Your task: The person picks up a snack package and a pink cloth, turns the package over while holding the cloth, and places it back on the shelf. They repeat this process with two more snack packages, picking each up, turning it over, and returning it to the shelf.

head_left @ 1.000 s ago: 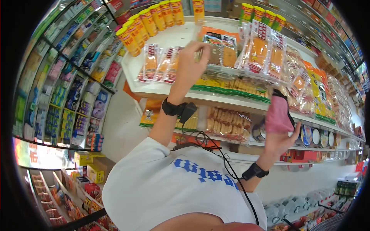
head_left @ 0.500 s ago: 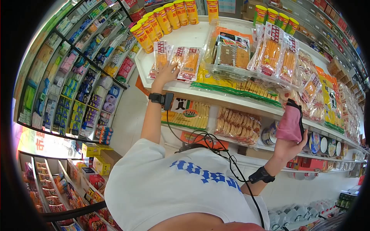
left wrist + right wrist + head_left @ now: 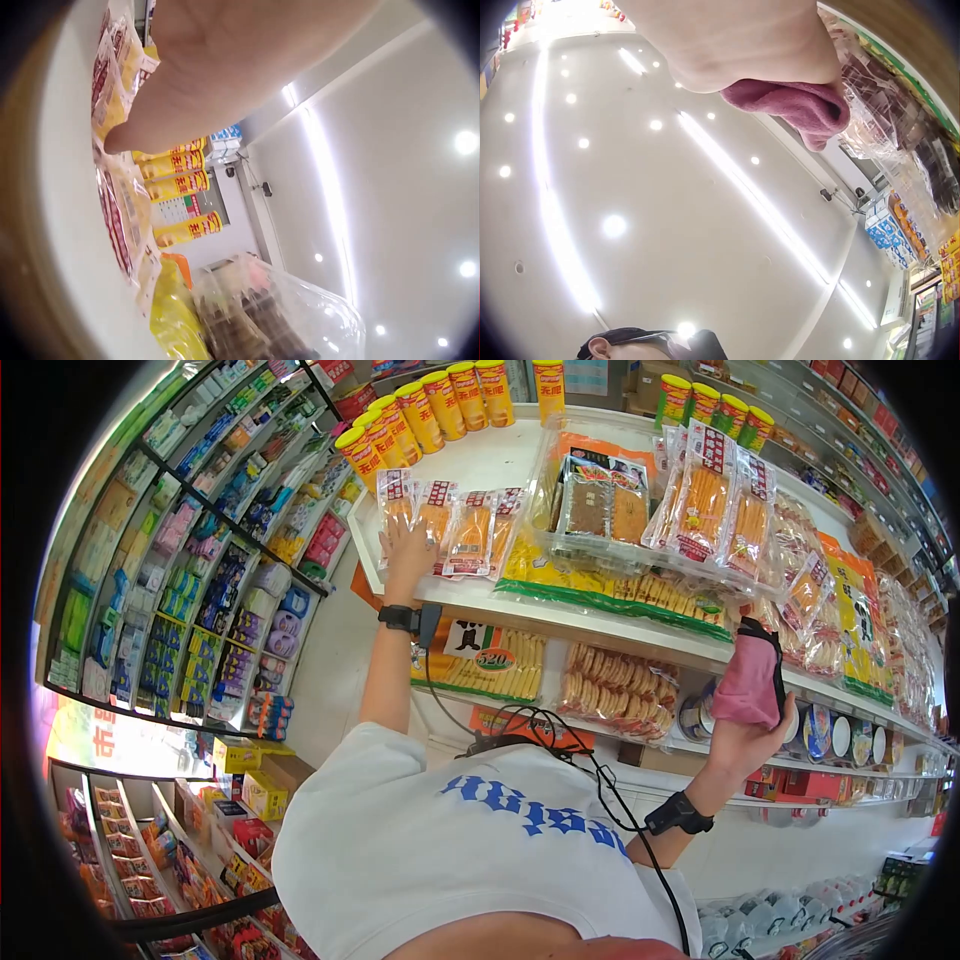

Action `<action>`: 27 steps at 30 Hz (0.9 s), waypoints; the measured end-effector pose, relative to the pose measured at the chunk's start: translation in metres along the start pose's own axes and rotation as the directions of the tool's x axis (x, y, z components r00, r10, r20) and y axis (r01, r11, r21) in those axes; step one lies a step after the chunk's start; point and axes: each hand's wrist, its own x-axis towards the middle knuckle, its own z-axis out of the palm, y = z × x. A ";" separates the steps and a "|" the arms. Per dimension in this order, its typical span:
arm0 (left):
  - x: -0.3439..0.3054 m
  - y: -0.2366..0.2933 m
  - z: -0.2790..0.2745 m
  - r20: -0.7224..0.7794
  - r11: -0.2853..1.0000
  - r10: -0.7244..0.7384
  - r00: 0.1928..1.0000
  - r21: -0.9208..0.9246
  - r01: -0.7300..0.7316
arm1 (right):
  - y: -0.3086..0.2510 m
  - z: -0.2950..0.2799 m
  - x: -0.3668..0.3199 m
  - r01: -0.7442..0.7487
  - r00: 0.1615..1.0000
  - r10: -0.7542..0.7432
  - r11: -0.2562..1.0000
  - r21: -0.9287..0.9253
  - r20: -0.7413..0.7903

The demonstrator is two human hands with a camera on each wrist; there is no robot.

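Observation:
In the head view, my left hand [image 3: 408, 555] rests with its fingers spread over flat clear packets of orange snack sticks [image 3: 471, 535] at the shelf's left end. The thumb [image 3: 120, 139] touches a packet in the left wrist view. The packets lie side by side, partly overlapping, their tops printed in red and white. My right hand [image 3: 748, 748] holds a pink cloth [image 3: 750, 680] with a black edge, upright in front of the shelf. In the right wrist view, the cloth [image 3: 791, 109] pokes out beyond the hand, and the fingers' grip is mostly hidden.
Yellow canisters [image 3: 440, 408] line the back edge of the white shelf [image 3: 505, 460]. To the right stands a clear plastic tray [image 3: 600, 545] of packaged snacks, beside more orange packets [image 3: 705, 490]. Bagged biscuits [image 3: 617, 685] sit on the tier below.
My left hand has come down leftward from above the shelf onto the packets. These now lie more spread out, with another one showing. The right hand keeps the cloth in about the same place.

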 end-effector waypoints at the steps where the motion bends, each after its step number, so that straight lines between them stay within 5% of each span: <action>1: 0.000 0.010 -0.013 -0.057 0.988 0.103 0.993 -0.110 -0.109 | 0.000 0.001 0.001 0.002 1.000 -0.002 1.000 0.003 -0.003; 3: -0.003 0.029 -0.036 -0.196 0.896 0.280 0.940 -0.299 -0.329 | 0.001 0.004 0.001 0.022 1.000 -0.022 1.000 0.002 -0.004; 6: -0.001 0.044 -0.011 0.144 0.710 0.227 0.963 -0.701 -0.063 | 0.003 0.004 0.004 0.027 1.000 -0.027 1.000 -0.003 -0.001; 7: -0.005 0.052 -0.003 -0.069 0.678 0.245 0.967 -0.700 -0.223 | 0.004 0.004 0.005 0.028 1.000 -0.028 1.000 -0.003 0.002; 11: -0.012 0.072 0.000 -0.057 0.565 0.195 0.979 -0.809 -0.160 | 0.007 0.009 0.006 0.009 1.000 -0.009 1.000 0.010 -0.004; 14: -0.016 0.080 -0.034 0.093 0.547 0.141 0.986 -0.837 0.001 | 0.008 0.006 0.009 -0.016 1.000 0.016 1.000 0.012 0.016; 17: -0.014 0.074 -0.028 0.019 0.706 0.132 0.991 -0.703 -0.081 | 0.010 0.004 0.011 -0.017 1.000 0.016 1.000 0.006 0.022; 20: -0.015 0.074 -0.013 0.036 0.635 0.127 0.991 -0.771 -0.054 | 0.011 0.005 0.011 -0.007 1.000 0.007 1.000 -0.005 0.004; 23: -0.013 0.073 -0.028 0.239 0.517 0.181 0.954 -0.848 0.115 | 0.012 0.008 0.011 -0.010 1.000 0.010 1.000 -0.012 -0.012; 27: -0.003 0.040 0.002 -0.054 0.659 0.164 0.985 -0.737 -0.151 | 0.011 0.006 0.012 -0.015 1.000 0.016 1.000 -0.012 0.023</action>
